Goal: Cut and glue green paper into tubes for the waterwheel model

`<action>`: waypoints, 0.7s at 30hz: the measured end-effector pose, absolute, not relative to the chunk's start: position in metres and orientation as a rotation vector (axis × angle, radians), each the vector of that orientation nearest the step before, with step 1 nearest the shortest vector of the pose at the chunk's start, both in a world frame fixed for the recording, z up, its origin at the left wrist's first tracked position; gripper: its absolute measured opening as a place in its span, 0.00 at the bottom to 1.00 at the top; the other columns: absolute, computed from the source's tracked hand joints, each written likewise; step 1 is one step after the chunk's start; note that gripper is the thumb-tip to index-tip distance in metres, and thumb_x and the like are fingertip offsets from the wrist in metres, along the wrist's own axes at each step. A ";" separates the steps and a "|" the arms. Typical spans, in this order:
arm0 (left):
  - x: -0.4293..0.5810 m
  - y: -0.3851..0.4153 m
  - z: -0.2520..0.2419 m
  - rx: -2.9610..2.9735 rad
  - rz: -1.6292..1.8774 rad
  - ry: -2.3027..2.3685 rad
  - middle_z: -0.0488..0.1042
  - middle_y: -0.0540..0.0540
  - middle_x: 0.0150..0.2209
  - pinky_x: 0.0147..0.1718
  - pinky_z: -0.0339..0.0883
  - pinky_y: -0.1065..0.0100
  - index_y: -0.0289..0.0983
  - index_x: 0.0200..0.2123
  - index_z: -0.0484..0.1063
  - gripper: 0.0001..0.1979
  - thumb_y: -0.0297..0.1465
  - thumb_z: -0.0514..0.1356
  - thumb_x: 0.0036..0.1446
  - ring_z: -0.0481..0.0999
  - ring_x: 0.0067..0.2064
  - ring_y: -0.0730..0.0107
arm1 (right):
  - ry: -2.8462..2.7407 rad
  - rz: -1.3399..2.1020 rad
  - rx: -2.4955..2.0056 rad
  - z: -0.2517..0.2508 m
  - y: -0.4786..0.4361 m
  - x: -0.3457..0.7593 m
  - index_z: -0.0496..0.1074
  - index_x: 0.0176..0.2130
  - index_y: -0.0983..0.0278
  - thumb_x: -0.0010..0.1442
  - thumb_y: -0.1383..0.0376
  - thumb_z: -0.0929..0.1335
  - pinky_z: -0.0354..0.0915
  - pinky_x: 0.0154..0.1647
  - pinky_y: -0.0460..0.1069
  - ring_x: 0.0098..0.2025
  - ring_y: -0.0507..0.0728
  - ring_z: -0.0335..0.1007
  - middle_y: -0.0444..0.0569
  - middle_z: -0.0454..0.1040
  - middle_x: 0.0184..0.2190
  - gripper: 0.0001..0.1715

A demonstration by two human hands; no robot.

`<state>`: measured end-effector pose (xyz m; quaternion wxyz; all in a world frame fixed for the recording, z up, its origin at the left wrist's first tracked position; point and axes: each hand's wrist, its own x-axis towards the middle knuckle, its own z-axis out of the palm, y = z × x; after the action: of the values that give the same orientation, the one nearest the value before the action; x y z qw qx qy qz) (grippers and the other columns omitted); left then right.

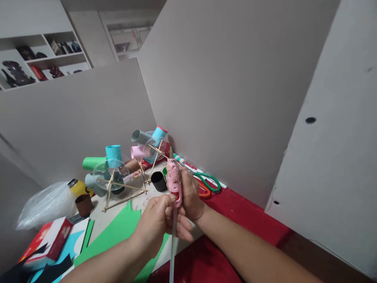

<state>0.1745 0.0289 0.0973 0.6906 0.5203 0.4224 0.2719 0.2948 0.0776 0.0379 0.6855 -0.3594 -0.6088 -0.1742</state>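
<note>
Both my forearms come in from the bottom edge and meet over the near part of the table. My left hand (pixel 157 222) is curled around a thin white stick (pixel 173 243) that runs straight down out of view; thumb and fingers are closed on it just below the pink glue gun (pixel 174 181). My right hand (pixel 190 194) is wrapped around the gun's body from the right side, fingers clenched on it, the gun held upright with its metal tip pointing up and away from me. The stick's upper end meets the rear of the gun right at my left fingertips; I cannot tell how far in it sits. The gun's pink shell is crusted with pale residue.

Under the hands: a green paper sheet (pixel 118 232) lies flat on the table, and to the right a red cloth (pixel 235 220) covers the surface. At far left, a red and white box (pixel 48 239) beside blue and black paper scraps, with a crumpled clear plastic bag (pixel 44 204) behind it.

Just beyond the gun: a small black cup (pixel 159 181) and, to the right of my right hand, scissors with green handles (pixel 210 181) touching an orange-handled pair. Farther back stands a model of wooden sticks (pixel 123 188) carrying paper cups in blue, green, pink and grey, with clear round discs. Grey board walls (pixel 235 86) close off the table behind; shelves with dark ornaments show at upper left.
</note>
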 end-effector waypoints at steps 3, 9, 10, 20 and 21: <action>0.175 0.031 0.102 1.127 0.569 0.930 0.77 0.42 0.24 0.27 0.68 0.66 0.33 0.28 0.70 0.21 0.48 0.57 0.45 0.75 0.20 0.67 | -1.344 -0.393 -0.830 0.037 0.079 0.296 0.66 0.42 0.61 0.70 0.60 0.59 0.69 0.31 0.52 0.30 0.57 0.70 0.47 0.71 0.30 0.10; 0.167 0.025 0.098 1.082 0.611 0.795 0.78 0.41 0.28 0.34 0.70 0.66 0.32 0.32 0.73 0.26 0.52 0.60 0.48 0.78 0.26 0.66 | -1.303 -0.415 -0.845 0.031 0.086 0.296 0.68 0.38 0.64 0.71 0.59 0.63 0.69 0.31 0.49 0.29 0.52 0.69 0.43 0.70 0.30 0.13; 0.165 0.023 0.095 1.094 0.632 0.777 0.79 0.41 0.29 0.35 0.70 0.65 0.32 0.34 0.73 0.26 0.51 0.61 0.49 0.79 0.28 0.66 | -1.293 -0.418 -0.852 0.029 0.088 0.296 0.69 0.38 0.65 0.71 0.59 0.64 0.69 0.31 0.49 0.28 0.51 0.69 0.42 0.70 0.30 0.13; 0.151 0.014 0.075 1.297 0.652 0.768 0.76 0.47 0.23 0.22 0.63 0.75 0.32 0.34 0.72 0.24 0.49 0.68 0.52 0.74 0.19 0.74 | -1.210 -0.487 -0.946 0.010 0.102 0.296 0.71 0.46 0.66 0.69 0.61 0.68 0.72 0.35 0.50 0.34 0.53 0.73 0.46 0.74 0.39 0.11; 0.151 0.014 0.077 1.298 0.639 0.763 0.76 0.47 0.23 0.21 0.63 0.75 0.32 0.34 0.72 0.23 0.48 0.68 0.53 0.74 0.19 0.74 | -1.205 -0.489 -0.949 0.011 0.101 0.296 0.71 0.46 0.66 0.69 0.61 0.67 0.72 0.34 0.50 0.33 0.52 0.72 0.45 0.74 0.37 0.10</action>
<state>0.1508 0.0144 0.0765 0.6840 0.5789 0.3403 0.2851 0.2962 0.1014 0.0109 0.6930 -0.4249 -0.5397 -0.2189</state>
